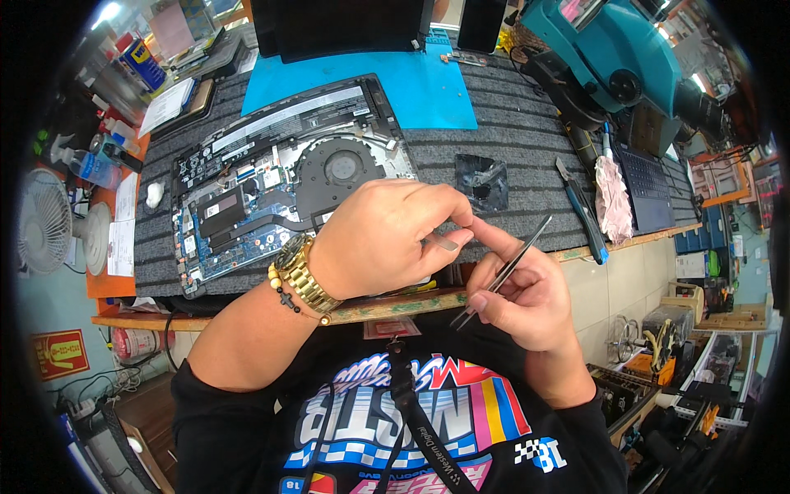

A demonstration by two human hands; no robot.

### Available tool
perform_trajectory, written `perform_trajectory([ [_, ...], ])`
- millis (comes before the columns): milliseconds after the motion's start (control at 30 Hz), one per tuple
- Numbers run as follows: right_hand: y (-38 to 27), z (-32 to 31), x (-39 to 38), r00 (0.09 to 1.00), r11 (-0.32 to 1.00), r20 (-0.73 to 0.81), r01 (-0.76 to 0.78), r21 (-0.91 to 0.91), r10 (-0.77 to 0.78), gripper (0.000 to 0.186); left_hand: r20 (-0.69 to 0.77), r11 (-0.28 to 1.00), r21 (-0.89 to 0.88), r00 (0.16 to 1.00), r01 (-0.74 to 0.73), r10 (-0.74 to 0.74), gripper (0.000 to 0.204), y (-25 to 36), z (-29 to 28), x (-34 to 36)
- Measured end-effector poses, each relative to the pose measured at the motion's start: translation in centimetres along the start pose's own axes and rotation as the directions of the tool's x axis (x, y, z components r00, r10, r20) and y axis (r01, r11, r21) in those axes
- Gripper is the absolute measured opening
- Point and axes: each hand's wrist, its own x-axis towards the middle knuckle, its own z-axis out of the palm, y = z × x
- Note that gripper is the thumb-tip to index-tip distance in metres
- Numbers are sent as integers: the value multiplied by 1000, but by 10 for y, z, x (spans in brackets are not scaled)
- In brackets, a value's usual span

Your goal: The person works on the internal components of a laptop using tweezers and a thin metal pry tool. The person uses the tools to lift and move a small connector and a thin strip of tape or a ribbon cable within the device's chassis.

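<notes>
On the bench (527, 189), the laptop (239, 226) lies ahead of you, left of centre, with a mat (444, 103) behind it. Your left hand (395, 239) is over its near right side; your right hand (531, 300), holding tweezers (527, 245), is just right of that. Beyond your hands lies a square sheet (483, 183). Farther right come a hand tool (588, 222), a cloth (611, 198) and a second laptop (646, 185), with a microscope (634, 58) behind them.

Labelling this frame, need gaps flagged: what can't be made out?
All head view:
Open laptop: lower right corner, behind the left hand.
Metal strip in left hand: full length, covered by that hand.
Anything tiny where left and right hand fingertips meet: too small.
Monitor: top, cut by upper edge.
Microscope: top, same edge.
</notes>
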Motion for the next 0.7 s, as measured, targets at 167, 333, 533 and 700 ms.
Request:
perform_trajectory([
  [167, 2, -2, -1, 999, 996, 25, 42, -80, -40, 85, -9, 1000, -16, 1000, -6, 6, 15, 0, -1, 0],
  [333, 1, -1, -2, 998, 988, 56, 33, -151, -24, 89, 64, 988, -120, 994, 94, -86, 10, 4, -5, 3],
  [533, 5, 4, -2, 998, 997, 59, 2, -80, 3, 96, 55, 972, -182, 989, 148, -140, 8, 2, -1, 0],
  [700, 7, 8, -1, 996, 998, 93, 23, -57, -17, 99, 80, 958, -204, 979, 202, -189, 9, 4, 4, -2],
])
